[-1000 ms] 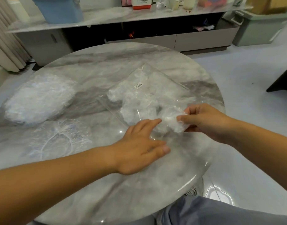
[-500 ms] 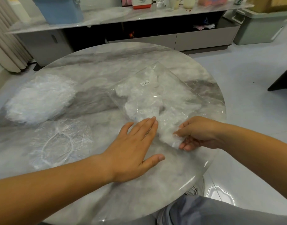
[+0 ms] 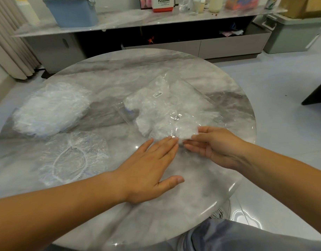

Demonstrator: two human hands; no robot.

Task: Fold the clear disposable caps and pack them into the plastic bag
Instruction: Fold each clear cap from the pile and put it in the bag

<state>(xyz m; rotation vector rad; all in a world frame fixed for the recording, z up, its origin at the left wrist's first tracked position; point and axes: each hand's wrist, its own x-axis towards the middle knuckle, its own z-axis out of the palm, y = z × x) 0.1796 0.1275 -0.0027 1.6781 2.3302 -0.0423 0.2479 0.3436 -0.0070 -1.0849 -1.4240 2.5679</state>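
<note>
Glossy marble table (image 3: 174, 69), crinkly clear-plastic bag (image 3: 174, 98)

Illegible print on small label (image 3: 158, 94) of plastic bag (image 3: 192, 100); blue bin (image 3: 72, 13) cropped at top.

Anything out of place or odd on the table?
Nothing stands out. The bag lies flat, the right hand pinches a folded cap at its opening, and the loose caps sit apart from it.

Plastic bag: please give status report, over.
Left hand flat, pressing near edge of plastic bag. Right hand pinches folded cap at bag mouth. Spread cap and pile of caps lie at left; nothing blocks.
</note>
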